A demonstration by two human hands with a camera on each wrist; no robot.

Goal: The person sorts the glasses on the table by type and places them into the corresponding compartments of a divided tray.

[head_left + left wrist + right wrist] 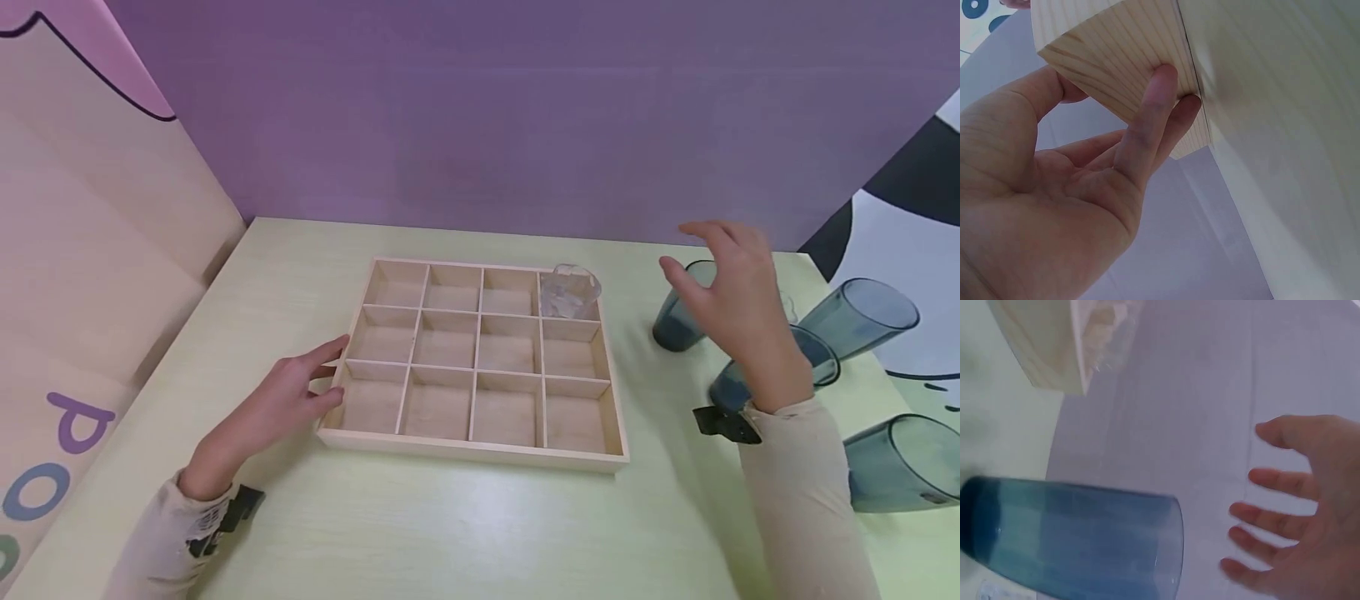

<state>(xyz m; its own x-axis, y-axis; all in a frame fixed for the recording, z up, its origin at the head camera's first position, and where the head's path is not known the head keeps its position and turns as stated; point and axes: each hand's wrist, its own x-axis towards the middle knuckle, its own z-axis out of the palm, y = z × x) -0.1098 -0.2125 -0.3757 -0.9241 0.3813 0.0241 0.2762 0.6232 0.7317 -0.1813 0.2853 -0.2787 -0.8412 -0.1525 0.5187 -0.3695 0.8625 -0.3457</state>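
Currently, your left hand (277, 400) is resting at the left side of a wooden tray (438, 404), its fingers fairly straight and touching the outer wall. In the left wrist view, two fingertips are pressing flat against the bare wood, low down beside the table. Your right hand (738, 292) is hovering over the right side of the table (480, 533), thumb and fingers spread apart and holding nothing.

The tray is lying flat near the middle of the table, its twelve square compartments running in three rows of four. A clear object (570, 293) is sitting in the far right compartment, its top rising above the divider; its exact form is hard to make out.

Four blue cups are standing to the right of the tray. The far cup (675, 321) is standing nearest your right hand; the right wrist view is showing its rim apart from your fingertips. Another cup (726, 387) is partly hiding behind your right wrist, a third (858, 317) is standing just beyond it, and the nearest cup (900, 467) is standing beside your right sleeve (802, 500). Behind everything, a purple wall (525, 125) is rising.
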